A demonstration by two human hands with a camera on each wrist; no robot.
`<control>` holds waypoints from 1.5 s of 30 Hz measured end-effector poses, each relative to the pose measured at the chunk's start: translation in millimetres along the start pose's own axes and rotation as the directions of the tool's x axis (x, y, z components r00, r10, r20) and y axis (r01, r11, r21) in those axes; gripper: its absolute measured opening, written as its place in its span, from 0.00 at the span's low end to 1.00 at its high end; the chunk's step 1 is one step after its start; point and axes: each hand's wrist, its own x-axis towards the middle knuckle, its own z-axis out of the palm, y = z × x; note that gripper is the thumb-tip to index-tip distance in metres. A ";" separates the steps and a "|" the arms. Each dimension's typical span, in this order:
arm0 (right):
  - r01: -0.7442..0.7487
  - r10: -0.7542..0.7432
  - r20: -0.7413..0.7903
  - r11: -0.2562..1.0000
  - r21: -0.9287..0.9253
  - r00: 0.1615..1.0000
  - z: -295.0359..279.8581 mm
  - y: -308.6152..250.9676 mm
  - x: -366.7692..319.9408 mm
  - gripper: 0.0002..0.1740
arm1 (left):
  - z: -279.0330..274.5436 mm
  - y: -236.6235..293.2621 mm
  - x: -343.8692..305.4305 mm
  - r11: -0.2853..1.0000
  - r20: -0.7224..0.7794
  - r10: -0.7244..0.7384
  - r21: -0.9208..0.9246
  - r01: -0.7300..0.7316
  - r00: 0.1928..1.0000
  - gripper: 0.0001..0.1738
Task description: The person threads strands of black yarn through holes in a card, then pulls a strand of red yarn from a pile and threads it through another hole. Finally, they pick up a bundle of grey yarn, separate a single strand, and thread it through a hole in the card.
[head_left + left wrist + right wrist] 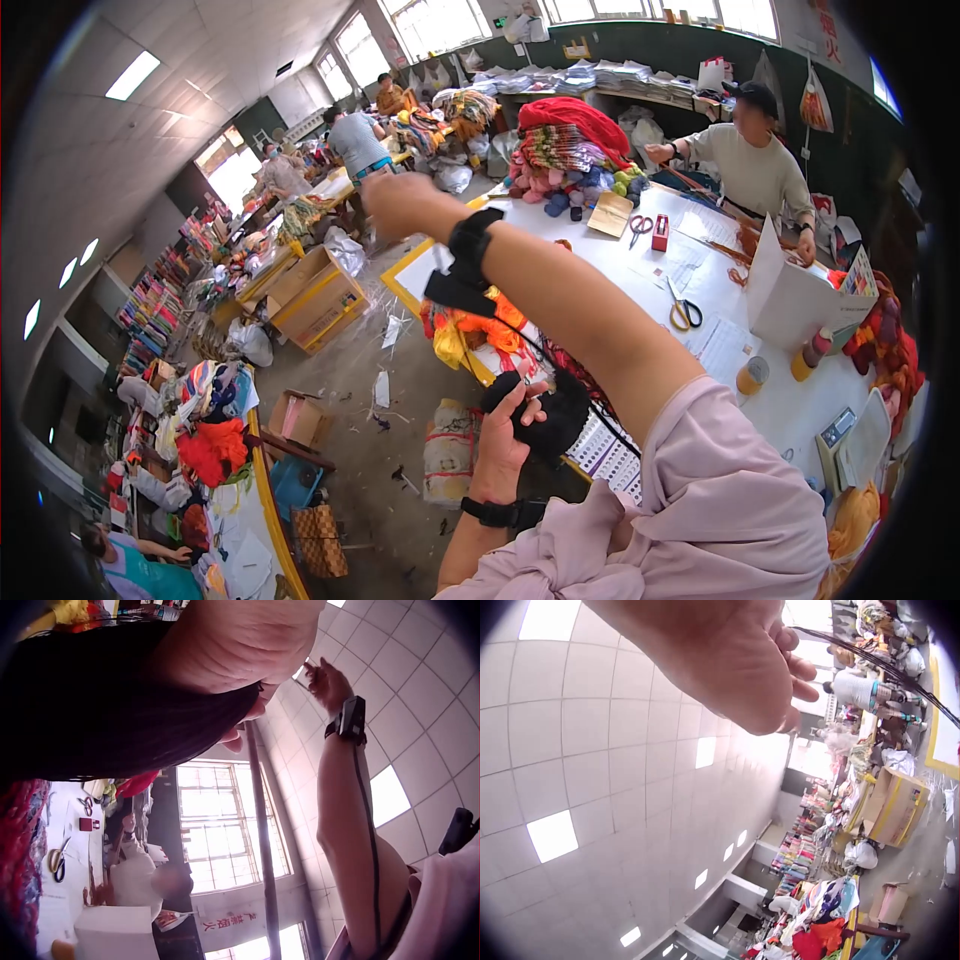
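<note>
My left hand (503, 440) grips a bundle of black strands (556, 418) below my outstretched right arm. In the left wrist view the bundle (112, 705) hangs smooth and dense beside the left hand (240, 645), whose fingertips are partly hidden. My right hand (400, 205) is raised at the far end of that arm, blurred in the head view. The right wrist view shows the right hand (735, 667) with curled fingers holding a few thin black strands (885, 666), which stretch away to the right.
A white table (610, 270) bears scissors (685, 312), a red dispenser (660, 233), papers and coloured yarn. Across it sits a person in a black cap (755, 160). Cardboard boxes (315, 300) and a wrapped bundle (449, 452) stand on the floor. Other people are at tables further off.
</note>
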 end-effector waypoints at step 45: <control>-0.027 -0.034 0.081 0.761 0.648 0.996 58.8 28.9 -198.9 0.13 | -7.7 -8.6 3.5 0.967 -0.036 0.218 -0.124 -0.221 0.975 0.20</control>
